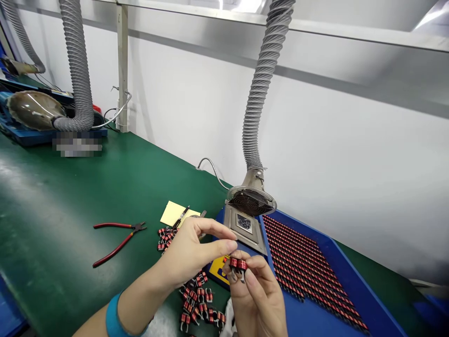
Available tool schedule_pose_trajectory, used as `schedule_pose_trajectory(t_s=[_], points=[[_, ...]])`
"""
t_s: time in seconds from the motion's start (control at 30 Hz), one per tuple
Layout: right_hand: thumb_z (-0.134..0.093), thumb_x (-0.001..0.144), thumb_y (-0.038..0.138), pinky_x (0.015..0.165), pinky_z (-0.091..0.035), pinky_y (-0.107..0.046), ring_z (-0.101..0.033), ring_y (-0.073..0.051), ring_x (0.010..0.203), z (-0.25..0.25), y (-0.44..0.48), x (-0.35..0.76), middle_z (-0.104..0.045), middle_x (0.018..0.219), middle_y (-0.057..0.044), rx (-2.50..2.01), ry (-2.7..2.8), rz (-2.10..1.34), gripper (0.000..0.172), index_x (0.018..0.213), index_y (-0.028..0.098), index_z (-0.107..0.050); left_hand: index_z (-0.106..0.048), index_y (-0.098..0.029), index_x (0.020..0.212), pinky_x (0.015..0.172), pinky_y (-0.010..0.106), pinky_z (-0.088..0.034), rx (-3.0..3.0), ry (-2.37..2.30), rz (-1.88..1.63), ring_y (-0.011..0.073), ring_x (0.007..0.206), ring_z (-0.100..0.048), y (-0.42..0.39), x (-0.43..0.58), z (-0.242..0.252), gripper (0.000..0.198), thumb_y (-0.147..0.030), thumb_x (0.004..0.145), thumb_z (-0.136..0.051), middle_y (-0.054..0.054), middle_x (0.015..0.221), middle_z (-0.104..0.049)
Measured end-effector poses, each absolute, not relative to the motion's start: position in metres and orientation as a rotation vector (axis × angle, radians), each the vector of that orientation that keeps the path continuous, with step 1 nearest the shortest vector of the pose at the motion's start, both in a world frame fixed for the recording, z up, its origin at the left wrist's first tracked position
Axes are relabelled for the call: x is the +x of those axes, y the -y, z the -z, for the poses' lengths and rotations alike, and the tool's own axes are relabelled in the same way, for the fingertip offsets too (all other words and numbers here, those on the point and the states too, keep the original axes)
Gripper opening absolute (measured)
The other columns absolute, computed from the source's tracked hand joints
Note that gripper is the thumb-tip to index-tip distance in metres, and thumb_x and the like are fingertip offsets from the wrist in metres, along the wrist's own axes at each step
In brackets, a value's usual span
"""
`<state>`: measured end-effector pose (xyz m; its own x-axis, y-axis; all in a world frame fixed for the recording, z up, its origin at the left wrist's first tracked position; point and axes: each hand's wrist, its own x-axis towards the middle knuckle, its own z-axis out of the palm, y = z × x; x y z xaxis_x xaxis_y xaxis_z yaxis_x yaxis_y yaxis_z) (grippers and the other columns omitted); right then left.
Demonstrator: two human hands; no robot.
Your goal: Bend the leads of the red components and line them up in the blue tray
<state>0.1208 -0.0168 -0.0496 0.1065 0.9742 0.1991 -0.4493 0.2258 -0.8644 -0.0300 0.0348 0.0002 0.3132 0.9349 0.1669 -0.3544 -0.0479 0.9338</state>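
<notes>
Between the thumb and fingers of my right hand (259, 295) is a small red copper-wire coil (238, 264), its bent silvery leads pointing down. Just above and left of the coil is my left hand (196, 250), a blue band on its wrist. Its thumb and forefinger tips come together in a pinch; anything between them is too small to make out. Loose coils of the same kind (201, 304) lie scattered on the green bench below my left arm, and more (164, 238) lie beyond it. Rows of coils (312, 267) fill much of a blue tray (372, 285) at the right.
Red-handled cutting pliers (119, 238) lie open at the left. A yellow paper pad (178, 214) with a dark slim tool (182, 215) sits behind my left hand. Beyond my hands, a fume hood on a grey hose (259, 93) hangs over a metal-topped soldering unit (244, 224).
</notes>
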Motion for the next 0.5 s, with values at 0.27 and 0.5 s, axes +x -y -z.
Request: schedule_pose_trajectory(t_s=[0.27, 0.5], points=[[-0.074, 0.079, 0.025, 0.079, -0.056, -0.028, -0.068, -0.015, 0.085, 0.047, 0.014, 0.121, -0.072, 0.091, -0.003, -0.721, 0.888, -1.138, 0.007, 0.086, 0.027, -0.072, -0.073, -0.014, 0.074, 0.068, 0.020, -0.049, 1.028, -0.603, -1.103, 0.0100, 0.069, -0.062, -0.034, -0.026, 0.000, 0.015, -0.026, 0.069, -0.080, 0.001, 0.072, -0.071], [-0.082, 0.070, 0.036, 0.082, -0.056, -0.024, -0.068, -0.016, 0.091, 0.033, 0.025, 0.122, -0.073, 0.094, -0.003, -0.912, 0.698, -1.177, 0.018, 0.084, 0.026, -0.076, -0.074, -0.024, 0.093, 0.085, 0.021, -0.051, 1.353, -0.829, -1.400, 0.0141, 0.099, -0.066, -0.031, -0.043, -0.005, 0.013, -0.026, 0.082, -0.068, 0.000, 0.099, -0.075]])
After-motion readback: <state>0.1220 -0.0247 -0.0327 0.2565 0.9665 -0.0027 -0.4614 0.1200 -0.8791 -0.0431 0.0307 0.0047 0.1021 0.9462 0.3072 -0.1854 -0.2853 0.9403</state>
